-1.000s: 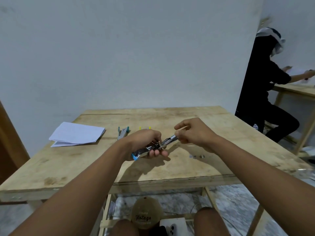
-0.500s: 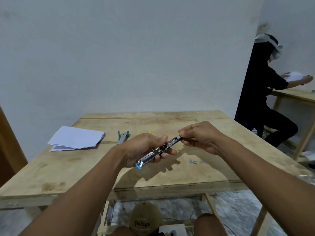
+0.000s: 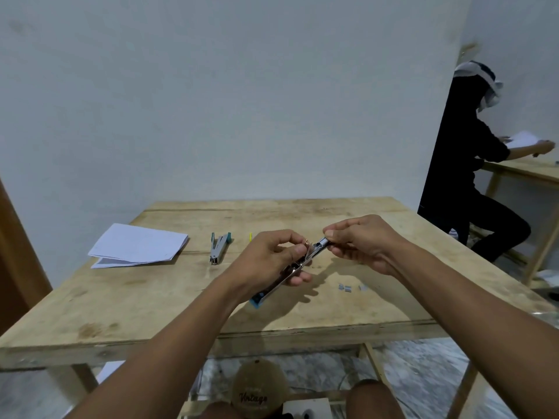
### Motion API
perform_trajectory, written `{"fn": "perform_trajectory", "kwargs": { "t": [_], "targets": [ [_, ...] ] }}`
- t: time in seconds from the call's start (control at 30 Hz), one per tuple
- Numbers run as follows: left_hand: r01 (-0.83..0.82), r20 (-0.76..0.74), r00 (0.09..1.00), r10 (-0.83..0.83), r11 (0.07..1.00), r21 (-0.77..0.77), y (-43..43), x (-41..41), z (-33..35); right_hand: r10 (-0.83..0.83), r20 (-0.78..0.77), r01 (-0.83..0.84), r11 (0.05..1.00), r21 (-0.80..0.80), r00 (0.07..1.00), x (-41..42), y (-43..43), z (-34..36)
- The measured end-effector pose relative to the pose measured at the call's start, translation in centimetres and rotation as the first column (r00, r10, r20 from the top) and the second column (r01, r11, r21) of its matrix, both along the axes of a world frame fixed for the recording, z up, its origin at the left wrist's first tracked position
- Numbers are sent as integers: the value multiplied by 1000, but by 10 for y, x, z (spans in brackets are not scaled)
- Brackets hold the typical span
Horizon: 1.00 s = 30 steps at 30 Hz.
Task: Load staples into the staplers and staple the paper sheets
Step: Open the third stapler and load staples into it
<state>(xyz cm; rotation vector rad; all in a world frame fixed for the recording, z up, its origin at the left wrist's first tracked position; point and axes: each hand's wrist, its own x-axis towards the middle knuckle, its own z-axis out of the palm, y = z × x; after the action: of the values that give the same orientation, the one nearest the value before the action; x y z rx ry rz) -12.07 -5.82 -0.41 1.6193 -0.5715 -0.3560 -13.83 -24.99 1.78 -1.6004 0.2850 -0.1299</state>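
Note:
A slim metal stapler with a blue end (image 3: 273,287) is held above the wooden table (image 3: 151,300), slanting from lower left to upper right. My left hand (image 3: 266,261) wraps its middle, thumb on top. My right hand (image 3: 360,240) pinches its shiny upper tip. A second stapler (image 3: 218,247), grey with a teal part, lies on the table to the left. Several loose staple strips (image 3: 348,287) lie on the table right of my hands. A stack of white paper sheets (image 3: 139,249) rests at the left.
A small yellow object (image 3: 250,236) shows behind my left hand. Another person in black (image 3: 465,182) sits at a second table (image 3: 526,172) to the right, handling paper. A cap (image 3: 257,388) lies below by my knees.
My hands and the stapler have dropped slightly in view, and the stapler tilts more steeply. My left thumb has lifted onto its top. The grips stay the same.

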Motion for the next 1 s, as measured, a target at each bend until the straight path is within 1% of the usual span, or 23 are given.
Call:
{"fn": "perform_trajectory", "kwargs": {
  "t": [0.1, 0.2, 0.33, 0.47, 0.6, 0.67, 0.73, 0.83, 0.87, 0.93, 1.0],
  "targets": [
    [-22, 16, 1000, 21, 999, 39, 1, -1, 2, 9, 4, -9, 1000, -21, 1000, 1, 0, -1],
    [12, 22, 1000, -13, 996, 84, 1, -2, 6, 16, 7, -15, 999, -32, 1000, 1, 2, -2],
    [24, 75, 997, -28, 998, 55, 4, -2, 5, 3, 10, -2, 1000, -16, 1000, 3, 2, 2],
    [23, 65, 998, -26, 999, 43, 9, -3, 3, 13, 3, -13, 1000, -22, 1000, 5, 3, 2],
    [-60, 95, 994, 47, 990, 131, 8, -1, 1, 37, 32, -35, 997, -64, 999, 6, 10, 2],
    [-95, 115, 990, 79, 985, 141, 8, -1, 0, 46, 42, -42, 995, -87, 998, 7, 12, 3],
    [-106, 100, 991, 92, 983, 149, 8, 1, -1, 47, 44, -42, 994, -101, 998, 9, 12, 2],
    [-89, 110, 992, 64, 966, 241, 7, 5, -2, 49, 50, -43, 993, -113, 998, 8, 12, -3],
    [-79, 93, 994, 57, 965, 251, 6, 6, -2, 44, 53, -38, 993, -109, 998, 8, 12, -5],
    [-82, 15, 997, 81, 972, 221, 5, 7, -2, 25, 68, -16, 991, -133, 997, 8, 15, -7],
    [-125, -40, 990, 136, 970, 207, 4, 8, -4, 13, 109, 17, 962, -271, 994, 10, 20, -8]
  ]
}}
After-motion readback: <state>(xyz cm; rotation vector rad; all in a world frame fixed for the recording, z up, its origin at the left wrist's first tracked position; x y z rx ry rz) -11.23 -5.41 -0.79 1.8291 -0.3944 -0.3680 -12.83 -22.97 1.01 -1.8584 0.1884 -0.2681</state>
